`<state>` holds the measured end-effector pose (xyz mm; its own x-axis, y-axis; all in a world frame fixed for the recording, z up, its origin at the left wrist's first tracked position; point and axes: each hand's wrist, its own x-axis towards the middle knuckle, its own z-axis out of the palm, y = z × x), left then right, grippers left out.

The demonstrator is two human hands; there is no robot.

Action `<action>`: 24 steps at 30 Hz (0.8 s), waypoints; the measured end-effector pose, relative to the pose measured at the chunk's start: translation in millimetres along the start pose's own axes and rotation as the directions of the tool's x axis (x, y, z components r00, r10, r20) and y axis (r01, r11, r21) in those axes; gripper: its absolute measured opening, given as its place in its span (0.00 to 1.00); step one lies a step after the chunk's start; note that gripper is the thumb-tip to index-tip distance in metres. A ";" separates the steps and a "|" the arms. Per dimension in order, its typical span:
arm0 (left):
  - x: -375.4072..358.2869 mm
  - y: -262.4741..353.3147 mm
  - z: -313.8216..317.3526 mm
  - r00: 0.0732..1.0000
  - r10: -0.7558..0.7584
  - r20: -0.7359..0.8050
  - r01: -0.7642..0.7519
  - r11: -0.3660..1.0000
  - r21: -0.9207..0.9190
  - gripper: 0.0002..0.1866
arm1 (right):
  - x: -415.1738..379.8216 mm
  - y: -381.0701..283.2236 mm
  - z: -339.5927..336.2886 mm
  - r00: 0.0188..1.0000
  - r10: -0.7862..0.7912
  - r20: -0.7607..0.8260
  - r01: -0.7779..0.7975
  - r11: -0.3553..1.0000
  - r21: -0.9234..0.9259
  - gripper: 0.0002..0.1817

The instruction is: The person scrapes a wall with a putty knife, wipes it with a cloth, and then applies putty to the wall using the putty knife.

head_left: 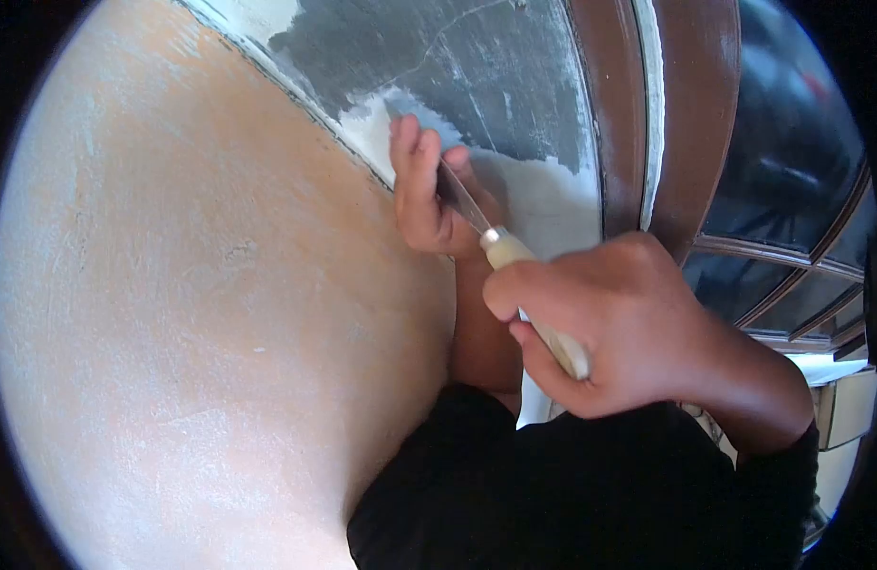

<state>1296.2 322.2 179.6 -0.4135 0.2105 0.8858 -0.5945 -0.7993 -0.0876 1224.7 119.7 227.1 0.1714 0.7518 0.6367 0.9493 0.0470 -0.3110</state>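
My right hand point(600, 318) is closed around the pale handle of a putty knife point(503, 249). Its metal blade points up and left, reaching into my left hand point(434, 195). The left fingers are curled beside the blade, with the thumb on the far side. A small greyish edge shows at the left fingertips, but what the hand holds is mostly hidden. Just behind the left hand, white filler point(367, 128) covers part of a grey wall strip point(362, 47).
A peach-coloured wall point(191, 275) with pale smears fills the left side. To the right stands a brown wooden frame point(690, 114) with dark glass panes point(771, 142). Black sleeves point(591, 484) cover the bottom of the view.
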 end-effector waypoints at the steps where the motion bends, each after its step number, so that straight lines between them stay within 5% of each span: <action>1: -0.6 2.2 -1.5 0.999 -0.037 -0.022 0.038 0.999 0.029 0.14 | -0.8 1.1 3.7 0.999 -0.008 -0.040 0.008 1.000 0.001 0.12; 6: 1.6 0.1 -1.0 0.996 0.084 0.041 -0.083 0.996 -0.029 0.13 | -6.7 -3.2 3.2 1.000 0.003 -0.030 -0.002 0.999 0.033 0.12; 24: -10.9 9.9 -8.3 0.999 0.039 0.033 -0.041 0.997 0.066 0.11 | -8.1 -4.7 5.2 1.000 0.005 -0.020 -0.004 0.999 0.049 0.13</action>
<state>1289.1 316.6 165.3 -0.4131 0.1604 0.8965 -0.5303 -0.8426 -0.0936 1217.4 116.9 219.8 0.1809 0.7389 0.6490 0.9346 0.0765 -0.3475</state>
